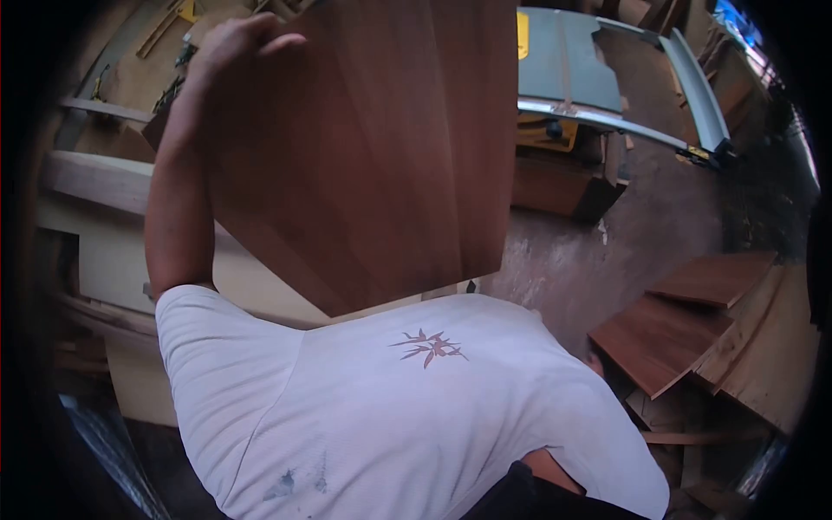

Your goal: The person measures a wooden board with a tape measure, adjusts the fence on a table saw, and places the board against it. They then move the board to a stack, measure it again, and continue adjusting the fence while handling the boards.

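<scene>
My left hand (236, 45) is raised at the upper left and grips the top left edge of a large reddish-brown wood panel (381, 147). The panel hangs tilted in front of my chest and fills the upper middle of the view. Its lower corner ends just above my white T-shirt (390, 407). My left forearm runs down along the panel's left edge. My right hand is not visible.
A table saw (572, 61) with a grey-green top and metal rails stands at the upper right. Several reddish-brown boards (685, 329) lie stacked on the floor at the right. A pale wooden bench (104, 182) runs along the left. A dusty concrete floor (641, 225) lies between them.
</scene>
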`<action>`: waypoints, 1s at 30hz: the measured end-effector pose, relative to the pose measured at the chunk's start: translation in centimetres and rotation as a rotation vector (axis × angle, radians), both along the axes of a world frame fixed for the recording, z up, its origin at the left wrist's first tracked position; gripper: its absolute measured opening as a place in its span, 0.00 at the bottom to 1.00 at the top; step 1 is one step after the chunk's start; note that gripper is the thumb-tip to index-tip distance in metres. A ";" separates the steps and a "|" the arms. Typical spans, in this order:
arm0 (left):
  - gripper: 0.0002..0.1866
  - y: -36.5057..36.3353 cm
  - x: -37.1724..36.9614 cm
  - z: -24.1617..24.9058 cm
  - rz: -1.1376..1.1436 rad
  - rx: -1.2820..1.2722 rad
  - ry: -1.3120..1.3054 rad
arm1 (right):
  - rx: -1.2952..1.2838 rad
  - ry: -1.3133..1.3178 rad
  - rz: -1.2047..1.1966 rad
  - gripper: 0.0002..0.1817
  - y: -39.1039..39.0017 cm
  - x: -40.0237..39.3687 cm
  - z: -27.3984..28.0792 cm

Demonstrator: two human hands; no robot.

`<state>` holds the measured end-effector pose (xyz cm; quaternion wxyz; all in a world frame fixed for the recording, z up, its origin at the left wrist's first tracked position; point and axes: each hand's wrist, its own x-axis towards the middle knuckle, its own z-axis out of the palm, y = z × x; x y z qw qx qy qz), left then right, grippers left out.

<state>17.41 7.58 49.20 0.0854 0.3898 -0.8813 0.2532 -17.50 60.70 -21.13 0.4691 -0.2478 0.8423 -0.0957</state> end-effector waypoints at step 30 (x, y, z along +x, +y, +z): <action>0.24 2.1 33.6 -52.8 0.829 0.533 0.346 | -0.050 0.019 0.199 0.29 -23.6 12.7 14.6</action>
